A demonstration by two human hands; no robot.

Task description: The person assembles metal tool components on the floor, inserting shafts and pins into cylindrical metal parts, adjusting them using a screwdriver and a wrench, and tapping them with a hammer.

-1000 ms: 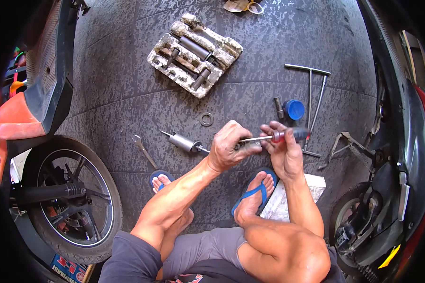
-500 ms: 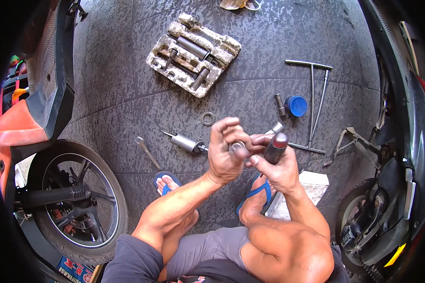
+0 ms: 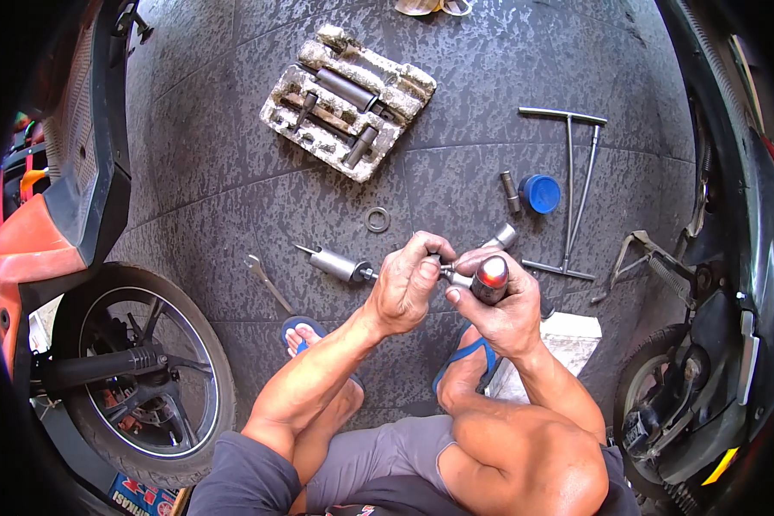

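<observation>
In front of my knees both hands work close together. My right hand (image 3: pixel 512 314) is closed round a dark-handled tool (image 3: pixel 491 278) with a rounded red end turned up. My left hand (image 3: pixel 404 285) pinches a small metal piece (image 3: pixel 445 268) against the tool's near side; my fingers hide most of it. A silver socket-like end (image 3: pixel 502 236) sticks out beyond my right fingers; I cannot tell whether it belongs to the same tool. Left of my hands lies a silver cylinder (image 3: pixel 337 264) with a pointed rod. A metal ring (image 3: pixel 377 219) lies just beyond it.
A worn white foam tray (image 3: pixel 310 142) holds several metal tools. Right of it lie a dark socket (image 3: pixel 511 191), a blue round lid (image 3: pixel 541 193) and T-handle wrenches (image 3: pixel 568 189). A spanner (image 3: pixel 269 284) lies near my left foot. Motorcycles with a front wheel (image 3: pixel 146 370) and kickstand (image 3: pixel 645 258) flank me.
My left hand has closed in from a looser, raised pose, its fingers now down on the small metal piece beside the tool. The tool's red end has shifted slightly left and down.
</observation>
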